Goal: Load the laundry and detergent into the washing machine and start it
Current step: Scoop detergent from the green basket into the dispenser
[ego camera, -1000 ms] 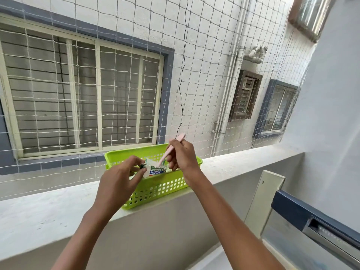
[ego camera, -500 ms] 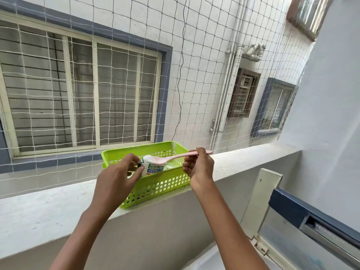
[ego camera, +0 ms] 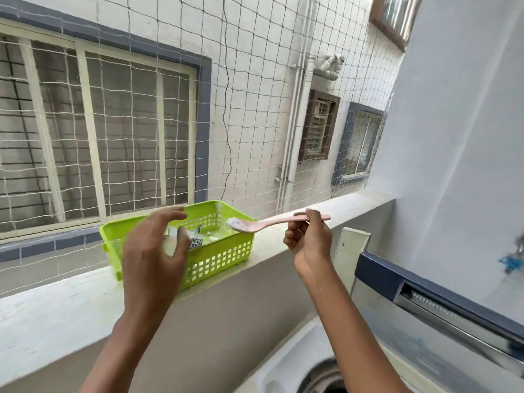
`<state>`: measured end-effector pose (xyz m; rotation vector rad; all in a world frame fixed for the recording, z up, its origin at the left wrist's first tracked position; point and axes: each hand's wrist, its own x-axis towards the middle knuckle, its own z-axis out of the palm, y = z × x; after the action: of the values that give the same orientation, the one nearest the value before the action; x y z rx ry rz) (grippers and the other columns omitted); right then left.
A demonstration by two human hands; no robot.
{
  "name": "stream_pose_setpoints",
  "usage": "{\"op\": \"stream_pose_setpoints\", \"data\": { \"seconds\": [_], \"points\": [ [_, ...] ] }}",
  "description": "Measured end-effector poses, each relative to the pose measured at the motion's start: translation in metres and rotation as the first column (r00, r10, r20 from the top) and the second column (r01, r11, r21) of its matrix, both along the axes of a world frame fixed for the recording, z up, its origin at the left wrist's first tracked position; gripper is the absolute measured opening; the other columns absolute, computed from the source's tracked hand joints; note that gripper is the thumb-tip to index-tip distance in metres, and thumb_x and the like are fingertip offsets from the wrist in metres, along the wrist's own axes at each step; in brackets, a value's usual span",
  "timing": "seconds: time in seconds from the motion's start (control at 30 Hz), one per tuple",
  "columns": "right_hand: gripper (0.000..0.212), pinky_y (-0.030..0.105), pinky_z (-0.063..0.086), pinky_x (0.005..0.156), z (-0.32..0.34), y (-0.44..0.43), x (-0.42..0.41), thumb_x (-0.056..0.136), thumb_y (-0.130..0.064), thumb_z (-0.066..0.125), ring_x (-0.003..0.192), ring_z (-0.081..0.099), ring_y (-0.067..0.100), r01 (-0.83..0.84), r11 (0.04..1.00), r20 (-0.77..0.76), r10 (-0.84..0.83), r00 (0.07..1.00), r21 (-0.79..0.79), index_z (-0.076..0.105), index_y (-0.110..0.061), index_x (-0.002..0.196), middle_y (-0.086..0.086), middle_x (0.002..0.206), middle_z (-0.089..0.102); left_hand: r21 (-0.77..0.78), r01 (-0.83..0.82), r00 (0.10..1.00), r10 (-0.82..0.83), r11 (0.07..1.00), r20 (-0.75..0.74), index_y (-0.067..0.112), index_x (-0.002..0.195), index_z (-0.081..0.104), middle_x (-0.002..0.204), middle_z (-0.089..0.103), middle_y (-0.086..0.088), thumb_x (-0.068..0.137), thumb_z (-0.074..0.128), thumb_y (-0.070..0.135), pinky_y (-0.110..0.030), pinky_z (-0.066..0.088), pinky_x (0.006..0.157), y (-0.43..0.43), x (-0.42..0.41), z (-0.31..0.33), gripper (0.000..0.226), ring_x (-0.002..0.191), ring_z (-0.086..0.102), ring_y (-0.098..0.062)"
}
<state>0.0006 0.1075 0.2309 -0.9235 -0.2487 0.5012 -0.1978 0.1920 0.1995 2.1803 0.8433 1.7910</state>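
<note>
Right hand (ego camera: pixel 309 245) holds spoon (ego camera: pixel 249 225) level, left hand (ego camera: pixel 153 251) spread.

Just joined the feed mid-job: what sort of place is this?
Likely an apartment utility balcony: a top-loading washing machine below a parapet ledge, safety netting across the opening, neighbouring windows beyond.

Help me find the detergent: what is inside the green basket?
A printed detergent packet lies inside the green basket. The left hand covers its left part from view. The right hand holds a pink spoon by its right rim.
</note>
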Motion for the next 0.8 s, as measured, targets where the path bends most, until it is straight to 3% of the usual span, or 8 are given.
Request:
{"op": "stream_pose_setpoints", "data": {
  "seconds": [0.07, 0.13, 0.23, 0.33, 0.5, 0.57, 0.67, 0.8],
  "points": [
    [0.027, 0.014, 0.033, 0.036, -0.003, -0.024, 0.015, 0.09, -0.016, 0.043, 0.03, 0.042, 0.011, 0.077, 0.997, 0.007, -0.077, 0.997, -0.005, 0.053, -0.01, 0.066, 0.0, 0.039, 0.048, 0.127, 0.092, 0.994, -0.099, 0.988, 0.047, 0.013, 0.095, 0.062, 0.105, 0.068, -0.001, 0.082, 0.051, 0.014, -0.031, 0.038, 0.087, -0.017, 0.021, 0.002, 0.017, 0.1, 0.058, -0.02],
    [0.027, 0.014, 0.034, 0.035, -0.009, -0.05, 0.03, 0.092, -0.017, 0.044, 0.03, 0.043, 0.01, 0.162, 0.987, 0.009, -0.162, 0.987, -0.011, 0.054, -0.01, 0.067, 0.0, 0.037, 0.049, 0.143, 0.267, 0.96, -0.276, 0.953, 0.042, 0.014, 0.093, 0.063, 0.098, 0.067, 0.003, 0.084, 0.049, 0.016, -0.029, 0.041, 0.084, -0.032, 0.048, -0.002, 0.016, 0.094, 0.059, -0.016],
    [0.029, 0.012, 0.033, 0.034, -0.022, -0.092, 0.054, 0.092, -0.016, 0.044, 0.027, 0.042, 0.009, 0.296, 0.955, -0.002, -0.296, 0.955, -0.025, 0.052, -0.011, 0.066, -0.001, 0.034, 0.049, 0.001, 0.522, 0.853, -0.522, 0.853, 0.009, 0.021, 0.091, 0.063, 0.091, 0.066, 0.01, 0.084, 0.045, 0.026, -0.027, 0.05, 0.076, -0.055, 0.093, -0.015, 0.02, 0.085, 0.063, -0.012],
    [0.029, 0.012, 0.033, 0.035, -0.043, -0.141, 0.076, 0.093, -0.017, 0.042, 0.027, 0.041, 0.01, 0.407, 0.912, -0.004, -0.408, 0.913, -0.038, 0.049, -0.012, 0.065, -0.001, 0.035, 0.05, -0.204, 0.679, 0.718, -0.696, 0.706, -0.021, 0.036, 0.081, 0.058, 0.08, 0.068, 0.019, 0.082, 0.046, 0.029, -0.011, 0.047, 0.066, -0.078, 0.142, -0.04, 0.013, 0.075, 0.064, -0.002],
    [0.028, 0.012, 0.034, 0.035, -0.091, -0.225, 0.1, 0.096, -0.02, 0.043, 0.029, 0.045, 0.01, 0.55, 0.828, -0.008, -0.554, 0.832, -0.109, 0.053, -0.011, 0.072, -0.001, 0.037, 0.053, -0.494, 0.69, 0.51, -0.84, 0.529, -0.187, 0.038, 0.075, 0.055, 0.071, 0.067, 0.016, 0.087, 0.055, 0.015, -0.018, 0.05, 0.069, -0.113, 0.214, -0.106, 0.026, 0.075, 0.065, 0.001],
    [0.026, 0.014, 0.037, 0.036, -0.111, -0.255, 0.101, 0.097, -0.02, 0.043, 0.032, 0.048, 0.01, 0.58, 0.798, -0.014, -0.59, 0.808, -0.163, 0.054, -0.01, 0.076, 0.0, 0.04, 0.054, -0.578, 0.638, 0.383, -0.861, 0.509, -0.336, 0.038, 0.078, 0.057, 0.083, 0.069, 0.013, 0.083, 0.051, 0.023, -0.026, 0.052, 0.079, -0.13, 0.235, -0.139, 0.016, 0.078, 0.064, 0.0],
    [0.026, 0.016, 0.04, 0.036, -0.14, -0.29, 0.099, 0.098, -0.02, 0.043, 0.033, 0.05, 0.012, 0.597, 0.768, -0.025, -0.618, 0.786, -0.231, 0.054, -0.008, 0.078, 0.002, 0.042, 0.055, -0.636, 0.553, 0.142, -0.813, 0.538, -0.564, 0.025, 0.11, 0.062, 0.119, 0.063, 0.006, 0.084, 0.05, 0.025, -0.029, 0.045, 0.097, -0.155, 0.258, -0.192, 0.029, 0.111, 0.058, -0.013],
    [0.024, 0.019, 0.042, 0.034, -0.182, -0.314, 0.096, 0.098, -0.019, 0.044, 0.033, 0.052, 0.014, 0.574, 0.76, -0.088, -0.622, 0.778, -0.304, 0.054, -0.006, 0.08, 0.005, 0.042, 0.057, -0.58, 0.528, -0.123, -0.619, 0.621, -0.775, 0.013, 0.141, 0.036, 0.152, 0.032, -0.006, 0.082, 0.043, 0.026, -0.034, 0.027, 0.114, -0.179, 0.275, -0.247, 0.061, 0.141, 0.028, -0.022]
  ]
}}
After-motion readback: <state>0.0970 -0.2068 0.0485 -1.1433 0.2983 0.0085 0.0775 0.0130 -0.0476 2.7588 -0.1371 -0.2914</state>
